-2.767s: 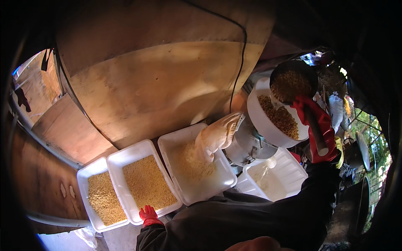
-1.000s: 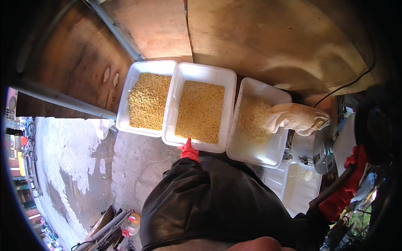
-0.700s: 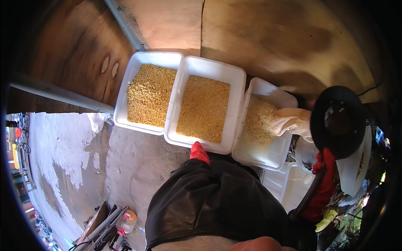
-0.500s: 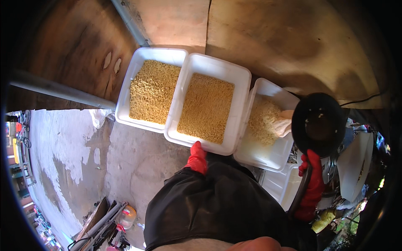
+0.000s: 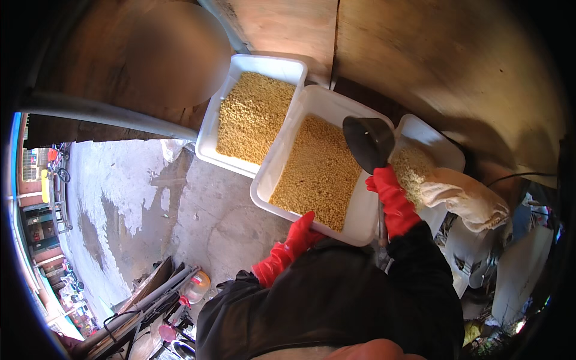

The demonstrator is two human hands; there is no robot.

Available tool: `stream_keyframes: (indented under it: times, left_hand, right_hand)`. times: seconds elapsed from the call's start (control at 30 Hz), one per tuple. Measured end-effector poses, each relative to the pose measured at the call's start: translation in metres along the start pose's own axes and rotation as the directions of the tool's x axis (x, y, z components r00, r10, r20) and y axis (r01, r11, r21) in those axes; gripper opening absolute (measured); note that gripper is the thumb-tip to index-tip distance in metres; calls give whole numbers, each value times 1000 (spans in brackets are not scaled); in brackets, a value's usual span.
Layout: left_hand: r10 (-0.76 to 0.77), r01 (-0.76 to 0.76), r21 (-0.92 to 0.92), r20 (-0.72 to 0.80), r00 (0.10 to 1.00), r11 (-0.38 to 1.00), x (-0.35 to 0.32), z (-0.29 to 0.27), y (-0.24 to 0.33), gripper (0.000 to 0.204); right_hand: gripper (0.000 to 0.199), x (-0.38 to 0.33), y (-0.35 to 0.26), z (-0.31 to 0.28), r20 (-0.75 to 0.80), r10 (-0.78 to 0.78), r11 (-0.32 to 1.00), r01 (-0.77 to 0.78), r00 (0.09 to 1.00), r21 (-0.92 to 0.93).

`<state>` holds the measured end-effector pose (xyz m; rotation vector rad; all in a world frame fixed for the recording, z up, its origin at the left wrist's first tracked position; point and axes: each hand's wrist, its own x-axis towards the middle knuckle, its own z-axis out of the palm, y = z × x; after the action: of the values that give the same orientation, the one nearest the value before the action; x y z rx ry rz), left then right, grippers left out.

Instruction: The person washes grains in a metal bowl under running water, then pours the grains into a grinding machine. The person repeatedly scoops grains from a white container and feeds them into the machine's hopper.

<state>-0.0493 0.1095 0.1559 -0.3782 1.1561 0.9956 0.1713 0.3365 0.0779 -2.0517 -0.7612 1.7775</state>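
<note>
My left hand point(image 5: 296, 241), in a red rubber glove, grips the near edge of the white middle tub point(image 5: 273, 209). Yellow grains point(image 5: 315, 174) cover much of that tub's bottom. My right hand point(image 5: 393, 201), gloved alike, is closed round the handle of a large dark ladle point(image 5: 367, 141). Its round bowl hangs tilted over the tub's right side, with no grains visible in it. To the left, another white tub point(image 5: 210, 139) holds similar yellow grains point(image 5: 255, 115).
A white tub point(image 5: 441, 147) at the right holds paler grains and a cloth sack point(image 5: 465, 197). Wooden panels point(image 5: 438, 72) stand behind, and a metal pipe point(image 5: 114, 117) runs at the left. Boards and pipes point(image 5: 141, 300) lie at the lower left, near a clear plastic jar point(image 5: 196, 287).
My right hand has brought the ladle leftward, from beyond the right tub to over the middle tub. The middle tub sits nearer to me relative to the left tub. The whole view has shifted.
</note>
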Motion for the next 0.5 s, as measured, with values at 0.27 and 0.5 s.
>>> stream_keyframes:
  times: [0.27,0.5]
  left_hand:
    - [-44,74,-107,258,965,992,-9,3,16,53]
    - [-230,217,98,154,961,971,-3,-1,35,42]
  right_hand:
    - [25,133,44,71,-218,-47,938,-32,975,-346]
    - [14,168,101,126,62,125,990,-128,990,63]
